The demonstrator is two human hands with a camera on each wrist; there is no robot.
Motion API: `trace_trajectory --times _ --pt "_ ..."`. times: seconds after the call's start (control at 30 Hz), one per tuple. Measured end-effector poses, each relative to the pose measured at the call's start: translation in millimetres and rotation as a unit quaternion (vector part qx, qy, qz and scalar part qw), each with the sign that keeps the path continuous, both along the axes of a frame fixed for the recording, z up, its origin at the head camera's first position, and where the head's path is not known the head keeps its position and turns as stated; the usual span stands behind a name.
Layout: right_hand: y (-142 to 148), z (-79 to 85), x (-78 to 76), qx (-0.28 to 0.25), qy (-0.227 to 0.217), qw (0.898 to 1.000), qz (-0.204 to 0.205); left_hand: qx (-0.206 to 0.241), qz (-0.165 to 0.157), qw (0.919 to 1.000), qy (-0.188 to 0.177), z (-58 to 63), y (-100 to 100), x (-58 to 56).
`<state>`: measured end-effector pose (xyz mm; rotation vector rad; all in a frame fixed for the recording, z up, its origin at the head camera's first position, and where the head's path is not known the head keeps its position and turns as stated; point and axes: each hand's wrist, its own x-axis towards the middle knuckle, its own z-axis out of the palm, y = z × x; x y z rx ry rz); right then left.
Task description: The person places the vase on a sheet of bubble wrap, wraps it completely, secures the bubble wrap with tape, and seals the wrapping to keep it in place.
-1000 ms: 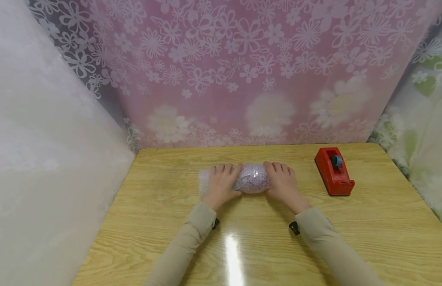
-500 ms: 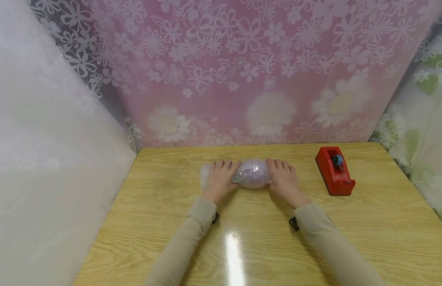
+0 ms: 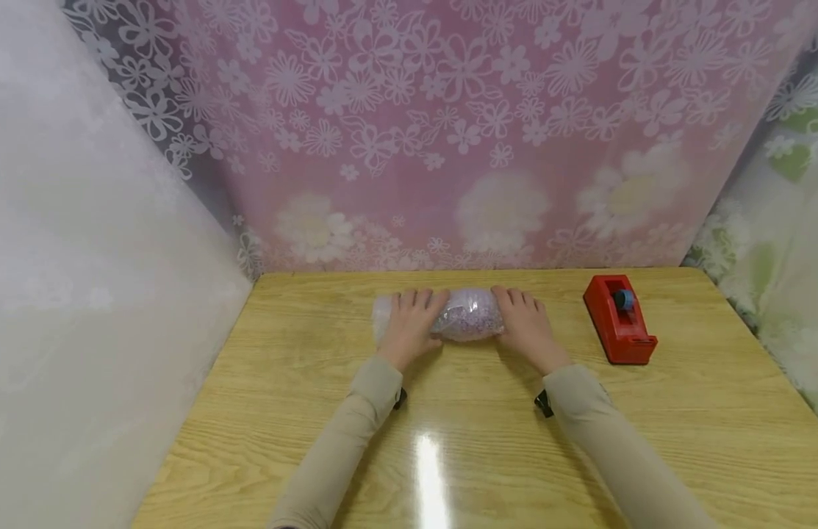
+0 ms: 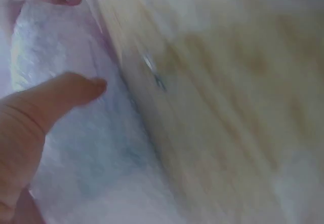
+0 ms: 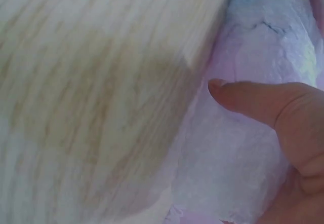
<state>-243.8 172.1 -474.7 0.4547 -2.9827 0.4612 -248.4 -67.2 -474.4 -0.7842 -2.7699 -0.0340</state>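
Observation:
A rolled bundle of clear bubble wrap, shiny and purple-tinted in its middle, lies crosswise near the back of the table. My left hand grips it toward its left end, fingers over the top and thumb on the near side. At the right end, my right hand holds it the same way. The left wrist view has the thumb lying along the crinkled wrap. In the right wrist view the other thumb presses on the wrap, close over the wood. Whatever is inside the roll is hidden.
A red tape dispenser with a small blue roll stands to the right of the right hand. Behind the wooden table hangs a pink flowered curtain. A pale wall covering borders the left side.
Both hands have moved the bubble-wrap bundle a little away from me, toward the back edge, keeping their grip. The tape dispenser has stayed in place.

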Motion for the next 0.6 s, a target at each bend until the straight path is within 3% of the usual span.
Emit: trace_trajectory --times 0.2,0.6 --pt "1.6 7.6 2.2 0.027 -0.002 1.0 0.005 -0.011 -0.042 0.9987 -0.027 2.0 12.3 19.7" --pt "7.1 13.8 5.7 0.025 -0.03 0.999 0.025 -0.052 -0.085 0.9947 0.024 -10.3 0.9 43.5"
